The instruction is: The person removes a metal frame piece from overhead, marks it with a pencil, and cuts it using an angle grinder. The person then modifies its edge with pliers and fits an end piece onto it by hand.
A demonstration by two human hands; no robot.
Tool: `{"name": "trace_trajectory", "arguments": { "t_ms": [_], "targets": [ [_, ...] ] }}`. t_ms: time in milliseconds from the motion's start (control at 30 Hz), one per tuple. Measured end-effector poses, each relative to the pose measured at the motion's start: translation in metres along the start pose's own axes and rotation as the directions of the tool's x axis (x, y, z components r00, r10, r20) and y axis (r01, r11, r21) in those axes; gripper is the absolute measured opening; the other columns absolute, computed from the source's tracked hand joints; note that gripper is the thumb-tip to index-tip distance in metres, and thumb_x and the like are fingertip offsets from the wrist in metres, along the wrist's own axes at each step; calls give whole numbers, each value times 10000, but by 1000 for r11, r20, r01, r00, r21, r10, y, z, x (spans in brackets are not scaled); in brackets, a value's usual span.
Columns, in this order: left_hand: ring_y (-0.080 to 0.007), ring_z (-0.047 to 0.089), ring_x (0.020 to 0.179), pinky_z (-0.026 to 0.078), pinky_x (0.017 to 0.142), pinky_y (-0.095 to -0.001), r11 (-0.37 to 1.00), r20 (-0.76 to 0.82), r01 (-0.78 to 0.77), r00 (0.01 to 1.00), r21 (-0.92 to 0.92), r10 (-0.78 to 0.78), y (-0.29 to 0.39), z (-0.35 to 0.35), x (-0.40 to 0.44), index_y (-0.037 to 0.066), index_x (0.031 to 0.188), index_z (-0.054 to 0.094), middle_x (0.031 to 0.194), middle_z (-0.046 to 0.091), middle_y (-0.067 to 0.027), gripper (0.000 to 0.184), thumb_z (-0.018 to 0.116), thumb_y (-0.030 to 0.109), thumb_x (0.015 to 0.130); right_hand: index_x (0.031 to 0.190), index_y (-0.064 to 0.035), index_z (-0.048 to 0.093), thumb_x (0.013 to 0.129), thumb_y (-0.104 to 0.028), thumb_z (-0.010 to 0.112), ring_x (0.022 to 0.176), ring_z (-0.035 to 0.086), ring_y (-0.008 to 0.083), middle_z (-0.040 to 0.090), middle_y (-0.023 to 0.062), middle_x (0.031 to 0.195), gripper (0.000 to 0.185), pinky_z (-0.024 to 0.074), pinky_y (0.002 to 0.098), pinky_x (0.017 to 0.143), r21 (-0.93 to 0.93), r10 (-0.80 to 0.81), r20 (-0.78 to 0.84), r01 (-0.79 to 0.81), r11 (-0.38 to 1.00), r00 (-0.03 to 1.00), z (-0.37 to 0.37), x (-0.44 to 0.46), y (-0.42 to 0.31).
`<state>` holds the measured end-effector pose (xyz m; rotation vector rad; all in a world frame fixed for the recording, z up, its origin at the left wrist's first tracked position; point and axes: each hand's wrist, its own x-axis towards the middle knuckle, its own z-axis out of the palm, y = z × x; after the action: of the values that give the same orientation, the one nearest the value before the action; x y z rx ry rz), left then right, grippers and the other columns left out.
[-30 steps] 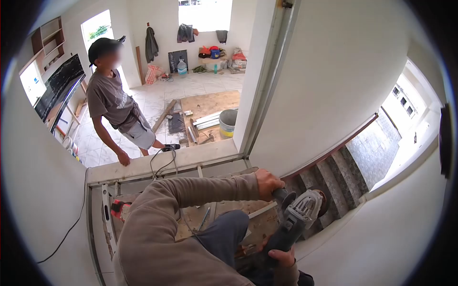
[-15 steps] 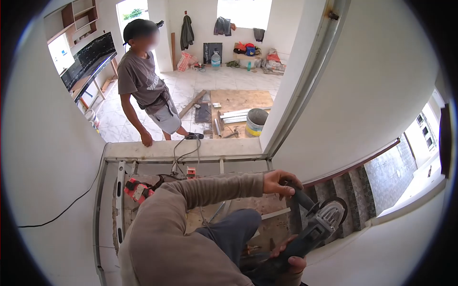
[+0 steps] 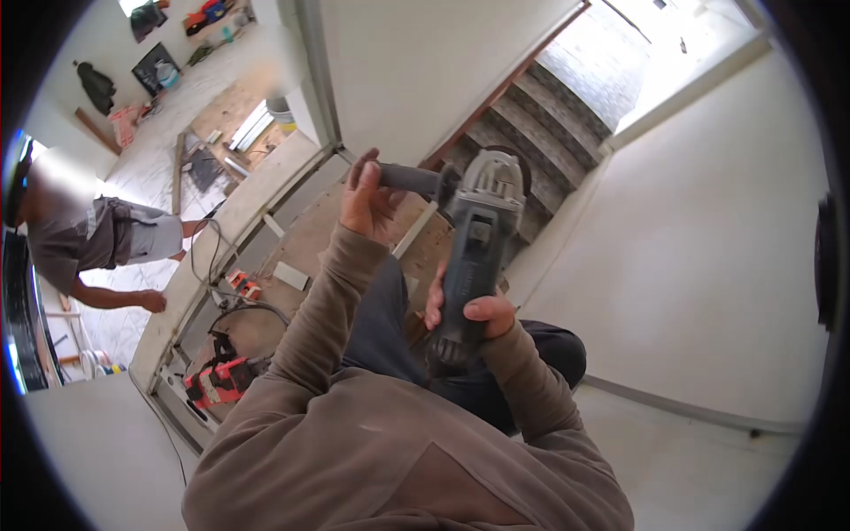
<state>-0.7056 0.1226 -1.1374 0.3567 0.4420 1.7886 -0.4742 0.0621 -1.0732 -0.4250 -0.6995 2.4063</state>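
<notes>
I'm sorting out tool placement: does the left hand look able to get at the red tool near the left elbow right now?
Probably not: the left hand is at the side handle of the angle grinder and would likely have to leave it before reaching back to the red tool.

The grinder (image 3: 467, 265) has a dark, matt plastic body, a dull bare-metal head (image 3: 492, 173) and a matt black side handle (image 3: 407, 179). Soft, matt cloth makes up the brown sweater (image 3: 328, 451) (the trousers (image 3: 382, 314) look like darker cloth). The white wall (image 3: 708, 239) is smooth, the steps (image 3: 513, 119) mottled like stone, and the floor board (image 3: 225, 113) unvarnished wood.
</notes>
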Motion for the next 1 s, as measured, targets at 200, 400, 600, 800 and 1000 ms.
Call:
{"name": "trace_trajectory", "arguments": {
  "t_ms": [200,400,600,800,1000],
  "targets": [
    [-305,559,1276,477,1044,-455,941,211,76,977,-329,-5,-15,20,4,81,1436,415,1330,573,-159,521,571,341,1012,1200,15,494,646,-135,723,828,667,304,620,164,966,618,567,430,759,31,-11,-52,13,999,999,-4,3,5],
    [-274,580,1253,497,1045,-443,984,-40,-8,999,-176,1,-29,11,3,70,1406,446,1313,590,-122,505,631,275,983,1197,9,497,662,-133,700,820,664,310,619,166,957,590,568,435,748,49,-18,-61,21,999,998,-6,5,3],
    [-250,558,1246,482,1076,-422,864,105,157,987,-478,-122,-17,29,-3,87,1419,400,1361,518,-111,531,658,197,968,1194,16,493,667,-144,698,813,661,314,616,170,945,587,569,438,736,42,-15,-61,18,999,998,-2,7,4],
    [-262,524,1262,426,1096,-410,984,-48,1,999,-177,-10,-24,25,-8,85,1423,408,1323,541,-111,559,676,165,939,1201,20,484,666,-147,695,812,657,316,610,173,940,599,565,454,746,93,-17,-17,18,996,1000,-2,6,0],
    [-285,479,1345,396,1145,-456,817,124,178,984,-548,-131,-12,38,-7,87,1440,414,1359,540,-115,575,633,29,912,1205,19,482,666,-163,692,811,656,317,609,169,937,606,561,456,753,46,13,-28,-11,999,1000,1,7,2]
  ]
}}
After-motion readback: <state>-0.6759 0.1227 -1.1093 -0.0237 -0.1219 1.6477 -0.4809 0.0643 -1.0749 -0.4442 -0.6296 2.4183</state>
